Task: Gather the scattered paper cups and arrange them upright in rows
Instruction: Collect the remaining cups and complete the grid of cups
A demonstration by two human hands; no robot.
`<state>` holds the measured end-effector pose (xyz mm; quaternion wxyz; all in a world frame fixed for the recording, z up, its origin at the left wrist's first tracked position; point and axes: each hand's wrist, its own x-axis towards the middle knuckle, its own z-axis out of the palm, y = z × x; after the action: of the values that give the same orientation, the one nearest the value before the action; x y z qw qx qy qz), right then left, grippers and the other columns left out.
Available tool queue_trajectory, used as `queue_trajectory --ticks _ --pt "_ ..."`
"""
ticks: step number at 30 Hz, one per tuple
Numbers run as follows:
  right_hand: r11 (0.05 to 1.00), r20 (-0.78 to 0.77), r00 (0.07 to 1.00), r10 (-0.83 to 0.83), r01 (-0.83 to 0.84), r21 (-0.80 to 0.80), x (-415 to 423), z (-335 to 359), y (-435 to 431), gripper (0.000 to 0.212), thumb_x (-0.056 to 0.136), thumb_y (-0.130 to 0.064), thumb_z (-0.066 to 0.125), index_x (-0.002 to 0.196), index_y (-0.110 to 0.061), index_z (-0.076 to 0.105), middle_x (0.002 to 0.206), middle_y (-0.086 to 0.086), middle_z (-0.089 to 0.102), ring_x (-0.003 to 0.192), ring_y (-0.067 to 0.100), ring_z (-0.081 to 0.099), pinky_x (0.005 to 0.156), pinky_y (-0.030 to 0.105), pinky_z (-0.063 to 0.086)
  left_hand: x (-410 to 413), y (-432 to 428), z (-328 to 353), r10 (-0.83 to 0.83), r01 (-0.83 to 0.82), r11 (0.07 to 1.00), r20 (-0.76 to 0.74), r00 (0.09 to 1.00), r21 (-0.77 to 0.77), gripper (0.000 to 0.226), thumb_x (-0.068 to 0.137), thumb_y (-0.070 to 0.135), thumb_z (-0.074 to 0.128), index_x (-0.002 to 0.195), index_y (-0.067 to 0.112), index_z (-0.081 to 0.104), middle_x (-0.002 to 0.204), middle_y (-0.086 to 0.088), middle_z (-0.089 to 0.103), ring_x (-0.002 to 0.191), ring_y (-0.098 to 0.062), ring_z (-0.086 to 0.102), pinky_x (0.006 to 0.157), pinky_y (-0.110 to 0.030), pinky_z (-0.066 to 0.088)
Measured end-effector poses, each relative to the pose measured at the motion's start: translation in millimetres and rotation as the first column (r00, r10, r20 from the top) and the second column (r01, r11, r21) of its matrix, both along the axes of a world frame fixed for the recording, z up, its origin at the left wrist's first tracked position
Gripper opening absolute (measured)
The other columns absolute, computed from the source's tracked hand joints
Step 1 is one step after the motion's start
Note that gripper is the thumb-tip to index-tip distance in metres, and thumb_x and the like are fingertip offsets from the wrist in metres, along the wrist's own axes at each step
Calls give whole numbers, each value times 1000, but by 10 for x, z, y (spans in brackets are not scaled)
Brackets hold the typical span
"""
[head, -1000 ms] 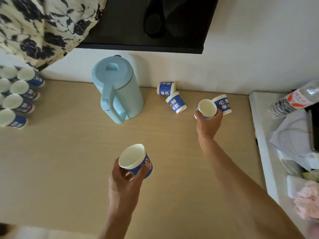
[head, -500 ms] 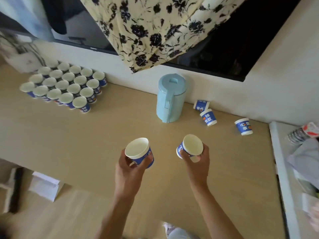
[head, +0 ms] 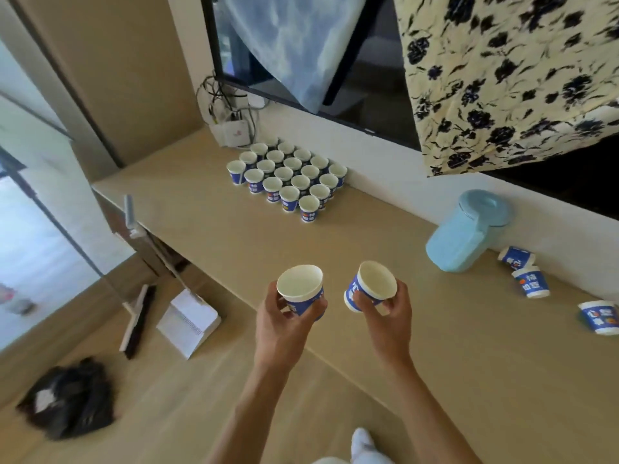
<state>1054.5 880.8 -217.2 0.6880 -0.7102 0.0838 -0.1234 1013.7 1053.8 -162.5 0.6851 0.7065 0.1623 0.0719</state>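
Note:
My left hand (head: 284,326) grips a blue-and-white paper cup (head: 300,285) with its mouth up, held above the near edge of the wooden counter (head: 469,346). Beside it my right hand (head: 388,321) holds a second cup (head: 372,283), tilted toward the left. Several upright cups stand in rows (head: 290,177) at the far left of the counter by the wall. Three loose cups remain at the right: one on its side (head: 516,257) by the wall, and two standing mouth down (head: 532,283) (head: 601,318).
A light blue kettle (head: 467,231) stands by the wall between the rows and the loose cups. A white router with cables (head: 234,132) sits in the far left corner. On the floor at left lie a broom and dustpan (head: 187,321) and a dark bundle (head: 70,396).
My right hand lifted a cup from the right of the counter and brought it in next to my left. The view has swung left, bringing the rows of cups into sight.

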Motion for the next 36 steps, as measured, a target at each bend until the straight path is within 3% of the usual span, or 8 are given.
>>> queue_trajectory --ticks 6,13,16,21,26,30,32,36 --pt "994 -41 993 108 -108 -1 249 -76 728 57 65 -43 85 116 -32 61 114 -10 70 107 14 68 93 35 55 108 651 -56 69 -69 998 -33 997 4 47 65 32 85 107 38 65 98 17 74 97 -9 70 81 -30 57" --pt "983 -77 980 183 -180 44 1031 -325 1472 56 63 -43 83 114 -29 62 110 -10 70 105 10 67 89 23 51 716 1339 -223 132 -127 990 -80 988 68 55 58 45 83 108 31 66 98 14 74 95 -9 70 78 -28 56" --pt "976 -91 973 213 -207 70 1427 -398 1823 57 63 -42 83 114 -28 62 110 -10 70 105 9 67 85 16 51 1076 1662 -240 152 -142 984 -95 984 107 56 57 48 82 109 34 66 99 18 74 94 -1 70 79 -29 55" --pt "968 -110 962 250 -246 51 1920 -352 2286 60 63 -45 83 116 -29 61 112 -10 69 106 10 66 87 20 50 1595 2095 -184 155 -141 982 -108 982 130 55 63 38 86 113 35 65 103 16 74 102 -9 69 89 -41 59" --pt "976 -139 966 218 -214 40 2336 -357 2630 56 65 -43 83 115 -28 61 110 -11 70 106 11 66 89 24 49 2087 2509 -223 143 -126 984 -134 981 126 56 61 37 87 113 35 66 105 14 74 106 -10 69 90 -37 58" --pt "988 -170 973 157 -154 29 2578 -433 2895 56 64 -43 83 113 -29 60 109 -12 70 105 10 66 87 22 49 2480 2874 -330 82 -65 991 -152 985 115 54 66 22 91 112 31 66 104 9 75 101 -10 69 78 -22 55" --pt "994 -188 976 113 -110 27 2674 -462 3055 56 63 -41 84 113 -30 60 110 -12 70 106 10 66 89 25 51 2698 3074 -387 31 -13 993 -155 987 117 49 71 12 90 106 36 66 98 14 75 94 -3 69 69 -14 54" --pt "1000 -220 975 7 -10 -12 2869 -520 3389 55 66 -29 87 114 -27 61 110 -9 71 106 15 68 98 42 55 3059 3436 -452 -61 87 986 -181 982 142 46 72 15 89 99 42 63 94 21 73 87 4 68 66 -10 52"
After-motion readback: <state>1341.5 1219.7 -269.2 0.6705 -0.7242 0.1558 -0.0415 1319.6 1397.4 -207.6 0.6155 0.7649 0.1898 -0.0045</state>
